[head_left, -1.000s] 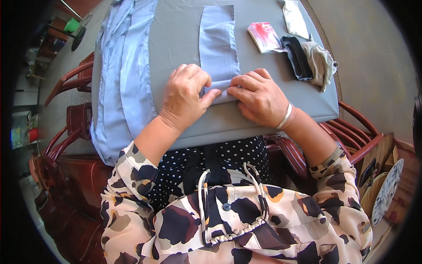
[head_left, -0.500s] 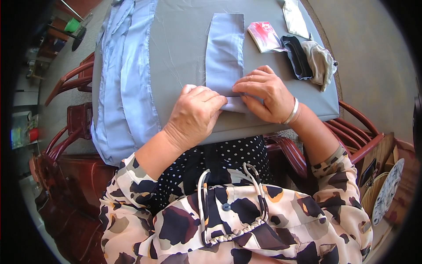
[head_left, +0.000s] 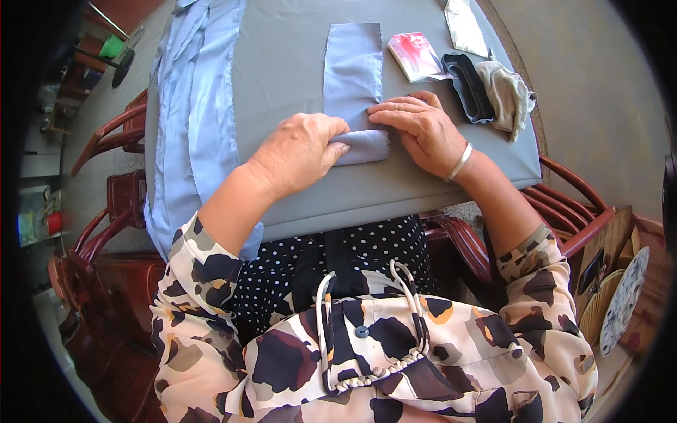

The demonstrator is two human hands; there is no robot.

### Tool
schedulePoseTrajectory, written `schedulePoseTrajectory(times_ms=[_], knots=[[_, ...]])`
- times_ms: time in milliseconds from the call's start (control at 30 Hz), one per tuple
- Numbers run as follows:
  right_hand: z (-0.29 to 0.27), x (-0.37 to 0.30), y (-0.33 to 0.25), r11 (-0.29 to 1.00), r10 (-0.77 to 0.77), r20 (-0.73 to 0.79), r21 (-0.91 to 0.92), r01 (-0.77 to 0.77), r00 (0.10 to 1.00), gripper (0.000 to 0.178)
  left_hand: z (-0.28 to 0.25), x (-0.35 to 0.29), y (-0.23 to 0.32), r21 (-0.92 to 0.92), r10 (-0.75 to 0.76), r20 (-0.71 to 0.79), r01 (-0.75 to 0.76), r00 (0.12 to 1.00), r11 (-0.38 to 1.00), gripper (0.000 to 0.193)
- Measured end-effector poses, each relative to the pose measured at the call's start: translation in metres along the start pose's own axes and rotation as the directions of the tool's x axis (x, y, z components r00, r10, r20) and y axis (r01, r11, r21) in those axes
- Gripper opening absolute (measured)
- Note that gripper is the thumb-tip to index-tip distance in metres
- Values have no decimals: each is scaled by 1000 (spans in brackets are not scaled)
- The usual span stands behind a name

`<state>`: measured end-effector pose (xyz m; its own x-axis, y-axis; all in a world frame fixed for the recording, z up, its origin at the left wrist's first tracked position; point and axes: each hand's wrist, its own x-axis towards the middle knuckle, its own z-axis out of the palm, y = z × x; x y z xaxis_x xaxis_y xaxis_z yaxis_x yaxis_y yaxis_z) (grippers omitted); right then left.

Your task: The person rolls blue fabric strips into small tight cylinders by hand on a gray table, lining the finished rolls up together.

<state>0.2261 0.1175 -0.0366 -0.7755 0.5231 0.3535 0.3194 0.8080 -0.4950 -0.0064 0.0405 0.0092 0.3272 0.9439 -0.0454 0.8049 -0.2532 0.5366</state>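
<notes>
A strip of light blue cloth (head_left: 352,67) lies lengthwise on the grey-covered table (head_left: 282,77), its near end folded over into a flat, wide band. My left hand (head_left: 300,149) pinches the left end of that fold between thumb and fingers. At the fold's right side, my right hand (head_left: 421,128) rests with fingers stretched out, the fingertips touching the strip's right edge just above the fold. Nothing shows in its grasp.
Long, frayed pieces of light blue cloth (head_left: 190,127) drape over the table's left side. At the far right lie a pink-and-white packet (head_left: 415,56), a white packet (head_left: 465,28), a black tray (head_left: 469,88) and a crumpled beige cloth (head_left: 504,99). Dark red wooden chairs (head_left: 571,204) stand around.
The near end of the strip has been turned further over, into a wider fold farther from the table's near edge. Both hands have moved away from me, the left hand also leftward.
</notes>
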Motion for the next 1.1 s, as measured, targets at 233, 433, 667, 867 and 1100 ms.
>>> schedulePoseTrajectory(times_ms=[233,433,667,867,1100], knots=[[1,-2,3,1000,10,8,-23,-10,1000,37,9,8,-1,-28,12,-232,-19,973,999,13],[2,0,2,1000,0,-11,-1,0,1000,38,25,-5,3,177,273,-309,-227,911,958,23],[4,0,2,1000,3,-17,5,-2,1000,42,32,-11,11,246,247,-292,-177,924,953,36],[9,-3,9,999,3,-64,-37,-5,998,47,34,-6,10,342,278,-280,-175,919,923,33],[6,-3,10,999,0,-39,-41,-2,999,48,23,-15,15,268,253,-246,-185,936,946,24]])
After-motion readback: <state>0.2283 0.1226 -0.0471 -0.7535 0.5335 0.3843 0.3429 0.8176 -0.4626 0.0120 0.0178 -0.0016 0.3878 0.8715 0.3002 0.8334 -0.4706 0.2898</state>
